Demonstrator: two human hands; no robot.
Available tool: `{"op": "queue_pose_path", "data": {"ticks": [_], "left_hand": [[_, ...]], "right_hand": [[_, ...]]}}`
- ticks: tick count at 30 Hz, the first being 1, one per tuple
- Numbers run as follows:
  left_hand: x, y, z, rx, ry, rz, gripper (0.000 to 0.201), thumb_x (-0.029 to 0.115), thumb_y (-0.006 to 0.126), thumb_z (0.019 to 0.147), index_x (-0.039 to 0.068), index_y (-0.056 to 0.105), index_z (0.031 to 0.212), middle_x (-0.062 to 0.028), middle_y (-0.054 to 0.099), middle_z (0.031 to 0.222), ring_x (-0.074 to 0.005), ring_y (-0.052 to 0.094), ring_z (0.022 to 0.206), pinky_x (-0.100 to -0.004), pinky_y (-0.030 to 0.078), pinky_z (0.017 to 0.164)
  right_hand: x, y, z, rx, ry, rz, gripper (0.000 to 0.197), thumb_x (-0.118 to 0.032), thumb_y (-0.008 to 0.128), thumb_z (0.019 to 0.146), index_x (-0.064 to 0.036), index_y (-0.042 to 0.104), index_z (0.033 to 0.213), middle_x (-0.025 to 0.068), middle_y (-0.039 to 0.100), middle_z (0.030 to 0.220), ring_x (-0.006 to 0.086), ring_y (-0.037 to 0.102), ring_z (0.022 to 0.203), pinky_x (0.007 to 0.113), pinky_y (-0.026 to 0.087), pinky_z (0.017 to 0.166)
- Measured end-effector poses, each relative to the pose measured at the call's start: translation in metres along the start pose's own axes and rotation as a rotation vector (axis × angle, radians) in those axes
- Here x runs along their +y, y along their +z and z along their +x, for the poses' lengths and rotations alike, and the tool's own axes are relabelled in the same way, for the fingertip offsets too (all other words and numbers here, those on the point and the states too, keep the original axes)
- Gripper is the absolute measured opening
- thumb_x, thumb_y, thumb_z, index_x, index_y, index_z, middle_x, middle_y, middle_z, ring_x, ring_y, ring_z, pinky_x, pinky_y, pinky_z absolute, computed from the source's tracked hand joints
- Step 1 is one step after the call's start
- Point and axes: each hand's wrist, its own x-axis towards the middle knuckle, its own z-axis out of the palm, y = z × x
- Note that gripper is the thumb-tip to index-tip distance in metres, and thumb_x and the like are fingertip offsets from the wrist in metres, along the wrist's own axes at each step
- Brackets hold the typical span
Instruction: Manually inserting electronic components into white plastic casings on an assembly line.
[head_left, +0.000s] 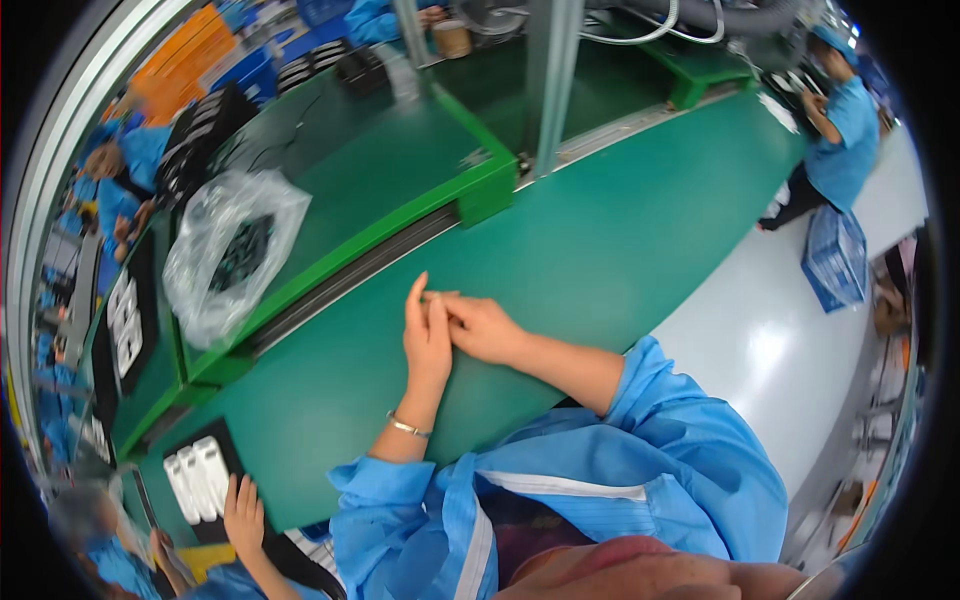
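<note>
Over the green work surface point(600, 255), my two hands touch each other. My left hand point(427, 338) points away from me with a finger stretched out; a silver bracelet point(408, 426) circles that wrist. From the right, my right hand point(487, 328) reaches across, its fingers bent and closed against the fingers of my left hand. Between them I make out no separate object, though the overlapping fingers hide part of the contact.
A raised green shelf point(375, 160) carries a clear plastic bag point(185, 270) of dark parts. At lower left, a co-worker's hand point(244, 515) lies beside white parts point(197, 478) on a black mat. A metal post point(552, 90) stands ahead; a blue crate point(836, 262) sits near another person point(845, 120).
</note>
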Motion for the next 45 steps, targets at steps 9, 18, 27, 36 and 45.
{"op": "queue_pose_path", "data": {"ticks": [9, 18, 27, 36, 45], "left_hand": [[0.004, -0.001, 0.002, -0.086, 0.029, 0.042, 0.029, 0.018, 0.041, 0.098, 0.001, 0.05, 0.119, -0.0117, 0.061, 0.1, -0.0163, 0.057, 0.092, -0.0286, 0.047, 0.083], [0.0, -0.005, 0.004, -0.17, -0.039, -0.073, 0.042, 0.021, 0.041, 0.098, 0.002, 0.035, 0.135, -0.0151, 0.058, 0.108, -0.0186, 0.056, 0.097, -0.0298, 0.046, 0.086], [0.004, 0.0, 0.0, -0.103, -0.012, -0.033, 0.046, 0.022, 0.04, 0.098, 0.002, 0.028, 0.138, -0.0166, 0.058, 0.107, -0.0195, 0.056, 0.096, -0.0305, 0.045, 0.087], [-0.002, -0.011, 0.009, -0.123, -0.104, -0.111, 0.042, 0.024, 0.041, 0.098, 0.004, 0.032, 0.134, -0.0133, 0.059, 0.106, -0.0152, 0.057, 0.09, -0.0263, 0.049, 0.078], [0.003, -0.014, 0.004, -0.003, -0.166, -0.333, 0.03, 0.018, 0.047, 0.096, 0.003, 0.049, 0.122, -0.0091, 0.06, 0.102, -0.0104, 0.058, 0.08, -0.0222, 0.048, 0.072]], "right_hand": [[0.0, -0.003, -0.001, 0.003, 0.048, 0.02, 0.015, -0.012, 0.056, 0.08, -0.0047, 0.054, 0.093, 0.015, 0.061, 0.082, 0.0332, 0.06, 0.072, 0.04, 0.049, 0.062], [-0.003, -0.005, -0.002, 0.004, 0.051, 0.038, 0.022, -0.013, 0.056, 0.082, -0.0043, 0.055, 0.102, 0.0165, 0.062, 0.084, 0.0328, 0.062, 0.074, 0.041, 0.05, 0.062], [0.002, -0.002, -0.004, 0.042, -0.011, 0.062, 0.039, -0.011, 0.055, 0.082, -0.0077, 0.052, 0.121, 0.0147, 0.064, 0.086, 0.0301, 0.063, 0.074, 0.038, 0.05, 0.064], [0.003, -0.005, 0.002, -0.061, 0.046, 0.063, 0.043, -0.007, 0.055, 0.081, -0.0096, 0.05, 0.124, 0.0153, 0.063, 0.088, 0.03, 0.063, 0.075, 0.038, 0.052, 0.064], [-0.007, -0.001, -0.008, -0.063, 0.028, 0.032, 0.041, -0.001, 0.054, 0.078, -0.005, 0.049, 0.119, 0.014, 0.063, 0.091, 0.0298, 0.063, 0.082, 0.038, 0.051, 0.072]]}}
